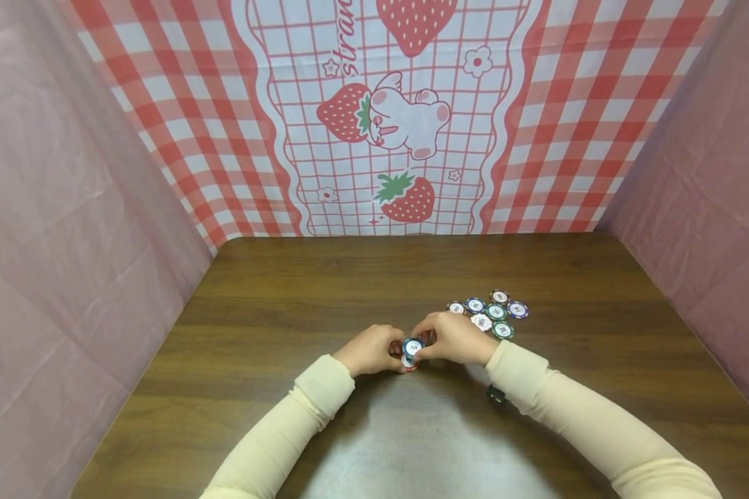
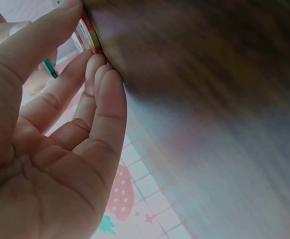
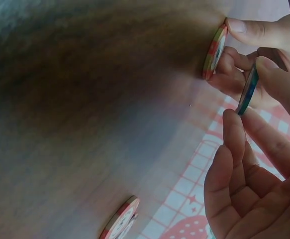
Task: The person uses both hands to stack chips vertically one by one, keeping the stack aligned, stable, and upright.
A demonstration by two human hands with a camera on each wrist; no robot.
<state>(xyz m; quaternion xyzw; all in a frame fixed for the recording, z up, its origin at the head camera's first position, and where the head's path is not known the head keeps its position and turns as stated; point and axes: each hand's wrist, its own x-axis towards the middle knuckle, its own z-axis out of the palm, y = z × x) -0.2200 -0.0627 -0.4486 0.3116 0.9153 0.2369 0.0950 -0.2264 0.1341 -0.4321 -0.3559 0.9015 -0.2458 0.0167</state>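
Left hand pinches the red-edged chip on the table. Right hand pinches the blue-green chip above it. Loose chips lie far right. Apparent step: stacking; next, align rims before lowering.
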